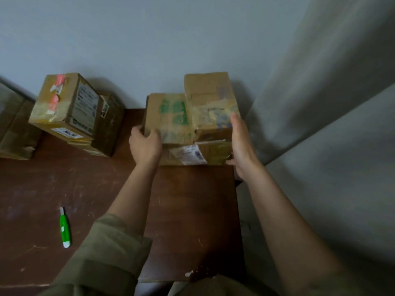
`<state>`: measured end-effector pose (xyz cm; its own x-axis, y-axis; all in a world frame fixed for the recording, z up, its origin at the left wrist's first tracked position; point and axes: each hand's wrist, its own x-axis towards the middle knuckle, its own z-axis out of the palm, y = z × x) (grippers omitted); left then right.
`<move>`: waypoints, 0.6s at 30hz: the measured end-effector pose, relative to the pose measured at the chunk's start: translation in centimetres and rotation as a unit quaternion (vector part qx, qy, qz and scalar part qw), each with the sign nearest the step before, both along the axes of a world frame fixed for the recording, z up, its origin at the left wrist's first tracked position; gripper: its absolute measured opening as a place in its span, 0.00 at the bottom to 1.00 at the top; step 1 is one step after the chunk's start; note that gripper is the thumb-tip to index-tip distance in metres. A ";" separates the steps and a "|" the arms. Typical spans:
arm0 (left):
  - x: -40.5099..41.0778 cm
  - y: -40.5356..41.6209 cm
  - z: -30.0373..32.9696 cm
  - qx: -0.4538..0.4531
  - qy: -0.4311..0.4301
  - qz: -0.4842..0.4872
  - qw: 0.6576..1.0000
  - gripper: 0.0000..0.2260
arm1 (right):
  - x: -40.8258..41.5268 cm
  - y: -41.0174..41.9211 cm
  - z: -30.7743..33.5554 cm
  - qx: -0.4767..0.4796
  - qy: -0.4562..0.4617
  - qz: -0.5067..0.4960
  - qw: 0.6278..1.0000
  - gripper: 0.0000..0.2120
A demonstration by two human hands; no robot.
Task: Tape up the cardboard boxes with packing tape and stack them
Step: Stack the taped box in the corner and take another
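Cardboard boxes stacked at the far right of the brown worktop [64, 189], held between both hands.

Two taped boxes sit side by side on a lower box [198, 153]: the green-printed box [168, 116] on the left, the taller box [210, 103] on the right. The left hand [145, 144] grips the near left corner of the green-printed box, fingers curled round it; the right hand [241, 144] presses flat against the stack's right side, fingers straight. Another box pile [70, 112] stands far left. A green utility knife [65, 227] lies near left on the worktop.
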<state>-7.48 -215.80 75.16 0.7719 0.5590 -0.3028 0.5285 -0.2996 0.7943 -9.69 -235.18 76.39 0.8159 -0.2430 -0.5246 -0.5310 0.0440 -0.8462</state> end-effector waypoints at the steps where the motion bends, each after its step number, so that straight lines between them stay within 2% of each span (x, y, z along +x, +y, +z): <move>1: 0.8 -0.4 0.2 0.000 -0.021 -0.023 1.000 0.19 | 0.4 -0.3 0.0 -0.003 -0.003 -0.020 1.000 0.37; 3: 2.6 -1.1 0.5 -0.009 -0.050 -0.046 0.998 0.18 | 1.3 -0.7 0.0 -0.007 -0.015 -0.050 0.999 0.39; 5: 4.0 -1.6 0.5 -0.022 -0.055 -0.062 0.996 0.19 | 2.3 -0.8 0.0 -0.015 -0.027 -0.068 0.997 0.36; 10: 4.6 -0.7 -0.9 -0.029 0.029 -0.187 0.981 0.26 | 4.6 -0.9 -0.3 -0.048 -0.043 -0.089 0.994 0.31; 12: 4.1 0.1 -1.1 -0.035 0.042 -0.203 0.978 0.29 | 5.0 -0.7 -0.3 -0.064 -0.050 -0.075 0.994 0.37; 15: 3.0 0.4 -0.6 -0.009 0.045 -0.172 0.984 0.28 | 5.5 -0.8 -1.0 -0.092 -0.068 -0.124 0.986 0.50; 16: 2.6 0.6 -0.2 0.019 0.038 -0.165 0.985 0.26 | 5.3 -0.5 -0.6 -0.113 -0.076 -0.145 0.980 0.50; 18: 1.9 1.9 0.5 0.070 0.004 -0.180 0.981 0.22 | 4.8 0.4 0.5 -0.187 -0.117 -0.194 0.956 0.41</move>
